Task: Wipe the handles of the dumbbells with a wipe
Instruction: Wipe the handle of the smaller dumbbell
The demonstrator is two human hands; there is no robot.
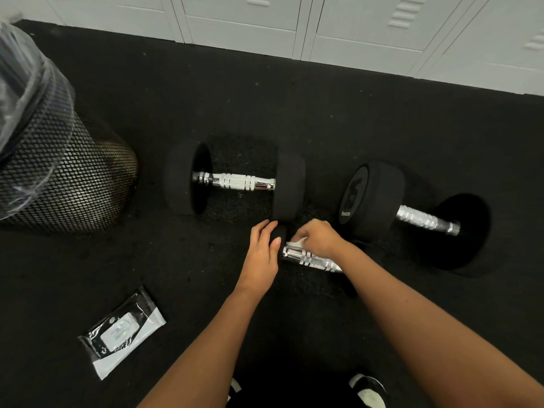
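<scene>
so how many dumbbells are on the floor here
3. One large dumbbell by the mesh bin, another large one at right, and a small one nearest the person, partly hidden under both hands.

Both my forearms are reaching forward and downward, converging near the middle. My left hand is lying with fingers straight and together, thumb alongside, resting on a dark rounded end. My right hand is curling knuckles-up, apparently pinching something white beneath the fingers, wrist bent slightly inward.
</scene>
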